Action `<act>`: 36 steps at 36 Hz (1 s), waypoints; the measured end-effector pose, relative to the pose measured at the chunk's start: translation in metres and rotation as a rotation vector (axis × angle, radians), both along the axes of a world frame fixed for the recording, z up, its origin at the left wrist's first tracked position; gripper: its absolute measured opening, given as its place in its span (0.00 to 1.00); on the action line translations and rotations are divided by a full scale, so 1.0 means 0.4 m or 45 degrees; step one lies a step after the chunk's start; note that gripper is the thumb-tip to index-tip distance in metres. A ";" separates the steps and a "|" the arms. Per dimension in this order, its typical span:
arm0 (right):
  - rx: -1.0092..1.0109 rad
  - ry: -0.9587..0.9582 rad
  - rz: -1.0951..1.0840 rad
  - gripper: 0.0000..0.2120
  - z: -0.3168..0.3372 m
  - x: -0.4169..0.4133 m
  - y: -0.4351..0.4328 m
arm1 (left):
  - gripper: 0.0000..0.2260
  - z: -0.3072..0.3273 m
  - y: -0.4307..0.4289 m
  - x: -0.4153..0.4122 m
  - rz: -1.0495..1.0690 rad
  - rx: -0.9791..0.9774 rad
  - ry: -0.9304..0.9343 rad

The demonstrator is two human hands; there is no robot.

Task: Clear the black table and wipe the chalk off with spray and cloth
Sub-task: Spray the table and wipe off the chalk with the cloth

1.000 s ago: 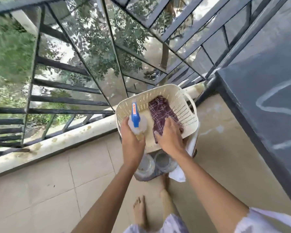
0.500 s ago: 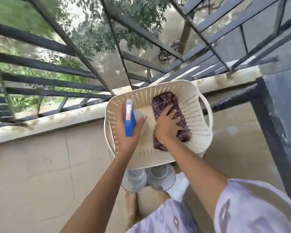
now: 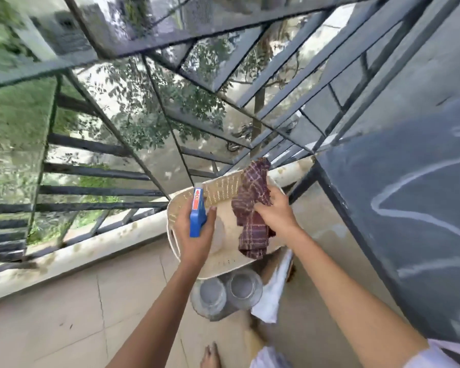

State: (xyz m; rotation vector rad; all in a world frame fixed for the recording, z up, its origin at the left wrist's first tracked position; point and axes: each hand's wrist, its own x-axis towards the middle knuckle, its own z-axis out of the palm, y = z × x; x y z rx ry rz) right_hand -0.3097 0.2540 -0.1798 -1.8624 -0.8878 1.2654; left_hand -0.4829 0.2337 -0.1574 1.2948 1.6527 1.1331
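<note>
My left hand (image 3: 197,232) grips a spray bottle with a blue trigger head (image 3: 198,213), held above the cream perforated basket (image 3: 218,191). My right hand (image 3: 275,213) holds a maroon checked cloth (image 3: 251,205), lifted so that it hangs over the basket's right side. The black table (image 3: 414,208) stands to the right, with white chalk lines (image 3: 409,216) across its top.
A dark metal grille (image 3: 154,134) and a low concrete ledge (image 3: 72,258) close off the balcony on the left. Two clear glass jars (image 3: 226,294) and a white cloth (image 3: 274,296) lie on the tiled floor under the basket. My bare foot (image 3: 210,357) is near the bottom.
My right hand has lifted the checked cloth up out of the basket. My left hand has raised the spray bottle. The view has swung right, showing more of the black table.
</note>
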 end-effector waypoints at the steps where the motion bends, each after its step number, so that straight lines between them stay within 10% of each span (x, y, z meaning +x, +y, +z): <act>1: 0.031 0.072 -0.070 0.16 0.023 0.001 -0.009 | 0.14 0.010 -0.004 -0.003 0.007 -0.011 -0.028; 11: 0.333 0.980 -0.758 0.06 0.449 0.083 -0.260 | 0.14 0.340 -0.111 0.062 -0.293 0.097 -0.241; 17: 0.351 0.661 -0.947 0.16 0.568 0.156 -0.406 | 0.08 0.462 -0.167 0.159 -0.512 0.002 -0.266; 36: 0.527 0.106 -1.117 0.06 0.608 0.457 -0.585 | 0.05 0.421 -0.210 0.438 -0.500 -0.364 -0.121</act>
